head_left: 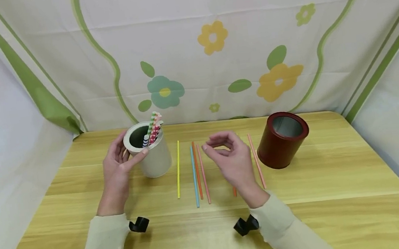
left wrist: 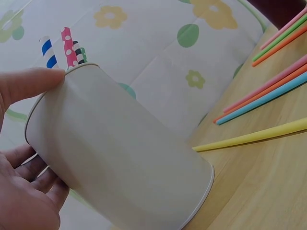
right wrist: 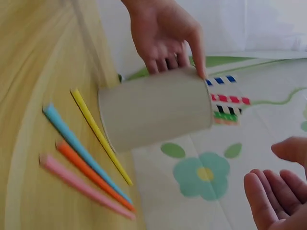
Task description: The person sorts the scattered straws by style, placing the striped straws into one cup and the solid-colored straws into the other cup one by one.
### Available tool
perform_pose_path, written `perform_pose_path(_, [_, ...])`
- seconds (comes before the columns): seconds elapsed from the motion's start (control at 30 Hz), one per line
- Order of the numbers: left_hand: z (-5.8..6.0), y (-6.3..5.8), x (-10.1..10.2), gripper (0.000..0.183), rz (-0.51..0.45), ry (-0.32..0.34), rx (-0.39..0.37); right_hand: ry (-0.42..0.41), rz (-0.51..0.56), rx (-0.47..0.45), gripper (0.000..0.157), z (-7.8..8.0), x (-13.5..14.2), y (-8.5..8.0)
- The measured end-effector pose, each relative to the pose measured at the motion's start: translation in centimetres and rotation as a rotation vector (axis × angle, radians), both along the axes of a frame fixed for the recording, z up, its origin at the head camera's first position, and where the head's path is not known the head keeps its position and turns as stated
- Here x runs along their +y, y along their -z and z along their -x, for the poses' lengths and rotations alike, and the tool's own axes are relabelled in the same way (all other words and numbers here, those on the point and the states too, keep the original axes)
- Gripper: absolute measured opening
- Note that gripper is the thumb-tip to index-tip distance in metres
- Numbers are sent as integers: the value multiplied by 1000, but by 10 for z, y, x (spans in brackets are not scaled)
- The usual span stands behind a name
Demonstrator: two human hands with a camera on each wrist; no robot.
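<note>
The left hand (head_left: 116, 166) grips a white can (head_left: 157, 163); the loosely curved right hand (head_left: 233, 159) hides an orange straw (head_left: 235, 192) except its six-o'clock end

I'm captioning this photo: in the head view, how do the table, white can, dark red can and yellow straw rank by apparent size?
1. Table
2. White can and dark red can: too alike to rank
3. Yellow straw

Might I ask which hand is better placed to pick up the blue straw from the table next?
Probably the right hand: it holds nothing and hovers near the blue straw, while the left hand holds the white can.
</note>
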State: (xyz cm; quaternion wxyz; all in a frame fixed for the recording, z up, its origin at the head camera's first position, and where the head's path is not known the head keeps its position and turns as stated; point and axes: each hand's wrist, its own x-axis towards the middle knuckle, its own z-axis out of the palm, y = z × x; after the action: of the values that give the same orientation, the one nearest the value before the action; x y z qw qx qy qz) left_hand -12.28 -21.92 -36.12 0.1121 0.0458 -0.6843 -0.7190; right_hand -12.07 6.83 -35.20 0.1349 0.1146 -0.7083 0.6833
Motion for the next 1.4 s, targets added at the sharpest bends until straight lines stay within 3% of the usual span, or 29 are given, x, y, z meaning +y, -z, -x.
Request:
perform_pose_path(0.13, [-1, 0, 0, 82, -7, 0, 0, 54, -98, 101, 35, -2, 31, -4])
perform_pose_path(0.33, [-1, 0, -1, 82, -1, 1, 2, 251, -274, 310, 51, 0, 88, -17])
perform_pose_path(0.43, [-1, -1, -2, 83, 6, 0, 0, 338, -317, 347, 58, 5, 118, -23])
perform_pose_path(0.53, [-2, -2, -4, 83, 2, -7, -1, 380, -304, 284, 63, 11, 146, -25])
perform_pose_path(0.7, [-2, 0, -5, 82, -4, -11, 8, 369, -335, 57, 77, 18, 184, -23])
perform_pose_path(0.9, [-1, 0, -5, 83, -4, 1, 11, 225, -520, -173, 104, 23, 211, -10])
perform_pose_path(1.03, [-1, -1, -4, 83, 2, 8, 17, 152, -527, -205, 106, 27, 213, -5])
perform_pose_path(1.27, [0, -3, -1, 84, 9, 10, 5, 169, -503, -219, 100, 30, 215, 1])
perform_pose_path(1.4, [-1, -5, -4, 87, 109, 19, -12, 195, -499, -213, 98, 29, 217, 4])
